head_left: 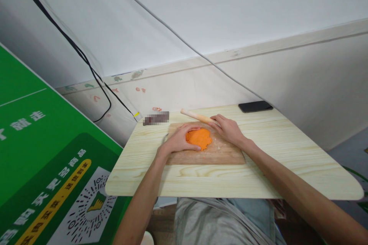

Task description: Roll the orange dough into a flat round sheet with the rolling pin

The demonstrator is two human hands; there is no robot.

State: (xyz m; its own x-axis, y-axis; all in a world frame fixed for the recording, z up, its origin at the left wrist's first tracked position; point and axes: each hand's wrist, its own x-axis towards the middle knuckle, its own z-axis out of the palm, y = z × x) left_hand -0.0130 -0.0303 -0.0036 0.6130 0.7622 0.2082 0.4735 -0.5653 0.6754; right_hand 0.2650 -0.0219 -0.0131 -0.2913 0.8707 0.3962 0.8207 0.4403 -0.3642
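Note:
A flattened lump of orange dough (200, 138) with a ragged right edge lies on a wooden cutting board (207, 157). My left hand (181, 139) cups its left side, with fingers curved along the far edge and the thumb along the near edge. My right hand (227, 127) is closed around one end of a thin wooden rolling pin (198, 117). The pin slants up to the left behind the dough, apart from it. Whitish traces of what looks like flour mark the board right of the dough.
The board rests on a pale wood-grain table (276, 149) against the wall. At the back right lies a black phone (255, 106); a blurred dark item (156, 118) is at the back left. A green printed panel (57, 141) stands left, and a grey cable (184, 41) crosses the wall.

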